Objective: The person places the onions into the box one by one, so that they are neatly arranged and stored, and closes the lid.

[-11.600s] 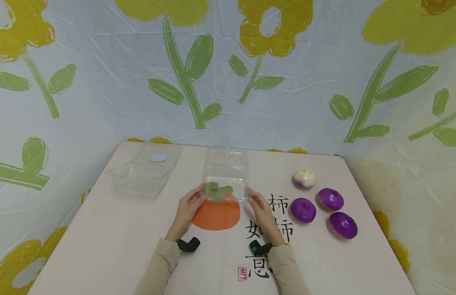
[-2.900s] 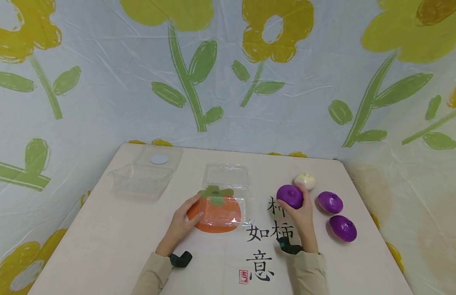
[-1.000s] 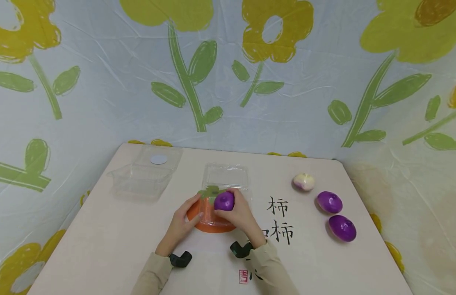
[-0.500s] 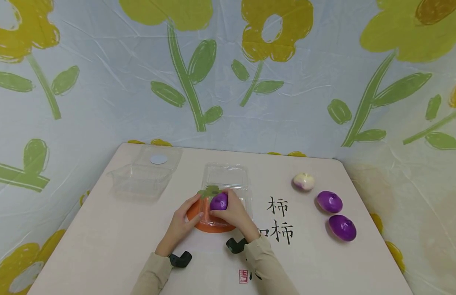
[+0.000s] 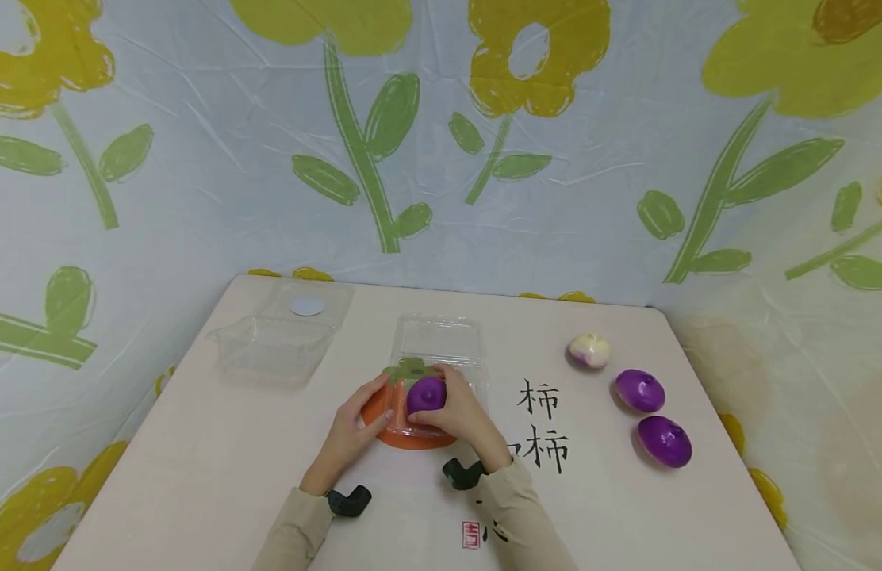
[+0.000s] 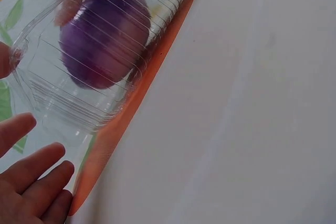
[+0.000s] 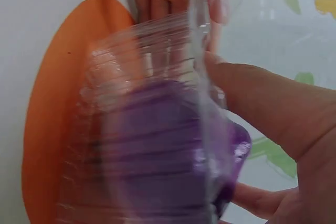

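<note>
A purple onion (image 5: 427, 394) is in my right hand (image 5: 464, 408), held between thumb and fingers inside the front tray of a clear plastic clamshell box (image 5: 439, 337). The right wrist view shows the onion (image 7: 168, 145) through the ribbed wall, partly above the rim. My left hand (image 5: 353, 427) steadies the box's left side. In the left wrist view its thumb touches the rim, and the other fingers (image 6: 39, 163) are straight and spread. Whether the onion touches the tray floor is hidden.
Two more purple onions (image 5: 639, 390) (image 5: 665, 441) and a white-and-purple bulb (image 5: 589, 350) lie at the right. A second clear box (image 5: 273, 349) stands with its lid up at the back left. Under the hands the tablecloth (image 5: 198, 476) has an orange persimmon print.
Earlier both hands held the box; it then lay nearer. My right hand took an onion from the right and brought it into the tray. Since half a second ago the onion has turned slightly.
</note>
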Available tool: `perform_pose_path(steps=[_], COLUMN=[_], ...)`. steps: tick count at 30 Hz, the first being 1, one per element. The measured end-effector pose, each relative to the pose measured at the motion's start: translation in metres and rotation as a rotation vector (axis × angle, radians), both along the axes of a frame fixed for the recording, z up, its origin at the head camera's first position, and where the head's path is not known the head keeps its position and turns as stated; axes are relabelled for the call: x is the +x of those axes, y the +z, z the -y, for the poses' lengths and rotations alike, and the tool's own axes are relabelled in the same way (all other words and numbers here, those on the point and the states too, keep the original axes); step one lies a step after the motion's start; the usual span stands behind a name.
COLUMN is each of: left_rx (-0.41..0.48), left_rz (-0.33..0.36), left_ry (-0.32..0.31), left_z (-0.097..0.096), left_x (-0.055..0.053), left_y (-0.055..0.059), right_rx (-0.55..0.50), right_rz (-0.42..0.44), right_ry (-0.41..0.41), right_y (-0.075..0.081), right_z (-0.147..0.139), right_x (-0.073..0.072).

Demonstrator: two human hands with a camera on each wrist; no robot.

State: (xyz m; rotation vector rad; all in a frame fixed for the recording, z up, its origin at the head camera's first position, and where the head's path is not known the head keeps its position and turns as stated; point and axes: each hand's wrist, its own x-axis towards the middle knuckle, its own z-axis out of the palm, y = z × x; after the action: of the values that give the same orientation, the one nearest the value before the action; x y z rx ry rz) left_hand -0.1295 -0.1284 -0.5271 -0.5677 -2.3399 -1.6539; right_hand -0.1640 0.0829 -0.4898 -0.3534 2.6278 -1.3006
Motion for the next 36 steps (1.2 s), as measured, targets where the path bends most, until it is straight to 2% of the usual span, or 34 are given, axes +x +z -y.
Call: perform_pose_path(steps=[7, 15, 23, 27, 36], left_rx=[0.006, 0.010, -0.003, -0.006, -0.007], left_rz=[-0.010, -0.018, -0.030, -0.030, -0.024], left_ry=[-0.001, -0.001, 0.000, -0.007, 0.004], left_z=[-0.001, -0.001, -0.001, 0.000, 0.001], left_x=[-0.001, -0.002, -0.002, -0.002, -0.002], left_y=[0.000, -0.003, -0.002, -0.002, -0.003], right_rx=[0.031, 0.043, 0.020, -0.028, 0.004], right_rz=[-0.035, -0.033, -0.062, -0.076, -0.084], right_ry=[-0.012, -0.079, -0.082, -0.082, -0.083], right_y=[0.007, 0.005, -0.001, -0.002, -0.007], right_z=[-0.005, -0.005, 0.000, 0.002, 0.009], right_x=[0.006, 0.010, 0.005, 0.002, -0.001])
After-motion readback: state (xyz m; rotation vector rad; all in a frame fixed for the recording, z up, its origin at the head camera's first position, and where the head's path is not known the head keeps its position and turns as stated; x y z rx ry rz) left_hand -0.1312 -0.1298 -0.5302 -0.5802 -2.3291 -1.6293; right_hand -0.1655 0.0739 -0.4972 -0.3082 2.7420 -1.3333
